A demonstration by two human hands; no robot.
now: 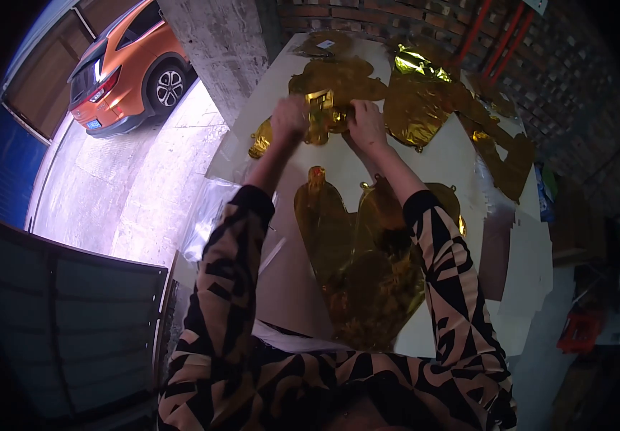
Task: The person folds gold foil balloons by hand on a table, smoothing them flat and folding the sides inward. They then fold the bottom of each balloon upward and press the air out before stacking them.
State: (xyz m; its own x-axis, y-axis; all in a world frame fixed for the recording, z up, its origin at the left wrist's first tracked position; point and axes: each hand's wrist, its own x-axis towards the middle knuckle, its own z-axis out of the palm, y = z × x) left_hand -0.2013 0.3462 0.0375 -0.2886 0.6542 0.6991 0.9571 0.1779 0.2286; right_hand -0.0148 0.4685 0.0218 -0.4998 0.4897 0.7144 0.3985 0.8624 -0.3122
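A shiny gold foil balloon [320,115], flat and uninflated, lies stretched between my two hands at the far part of the table. My left hand [290,118] is closed, slightly blurred, at its left edge. At the right edge, the fingers of my right hand [367,125] pinch the foil. Just beyond is another flat gold foil sheet [338,74]. A large heart-like gold foil balloon [367,266] spreads over the table between my forearms. To the right of my right hand lies a crinkled gold foil balloon [419,108].
More gold foil shapes [504,154] lie on the right of the pale table [446,161]. Clear plastic wrap [213,215] hangs at the left edge. A concrete pillar [216,54] and a brick wall [367,16] stand behind. Outside, an orange car [127,72] is parked.
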